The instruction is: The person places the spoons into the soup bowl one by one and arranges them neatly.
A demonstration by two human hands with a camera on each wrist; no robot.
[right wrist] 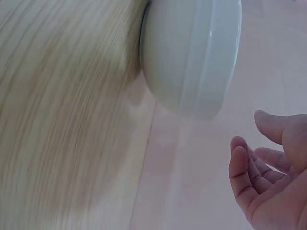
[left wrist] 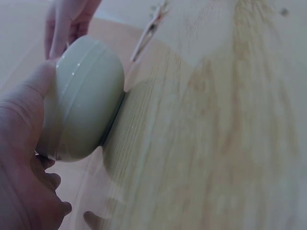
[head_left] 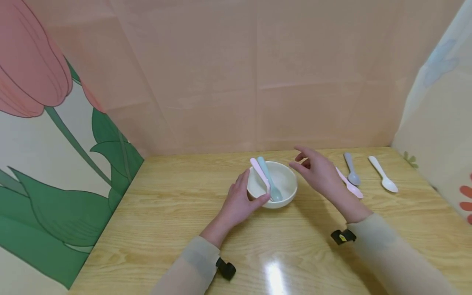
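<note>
A white bowl (head_left: 284, 180) stands on the wooden table (head_left: 166, 213), seen too in the left wrist view as the bowl (left wrist: 84, 100) and in the right wrist view as the bowl (right wrist: 192, 52). In it lean a pink spoon (head_left: 259, 174) and a light blue spoon (head_left: 269, 180). My left hand (head_left: 239, 200) holds the bowl's left side, thumb and fingers curled round its wall. My right hand (head_left: 318, 170) hovers just right of the bowl with relaxed fingers, holding nothing; the right hand (right wrist: 271, 177) shows empty in its wrist view.
Right of the bowl lie a pink spoon (head_left: 352, 188), partly behind my right hand, a grey spoon (head_left: 352, 170) and a white spoon (head_left: 384, 175). Patterned panels wall the table at the back, left (head_left: 55, 164) and right.
</note>
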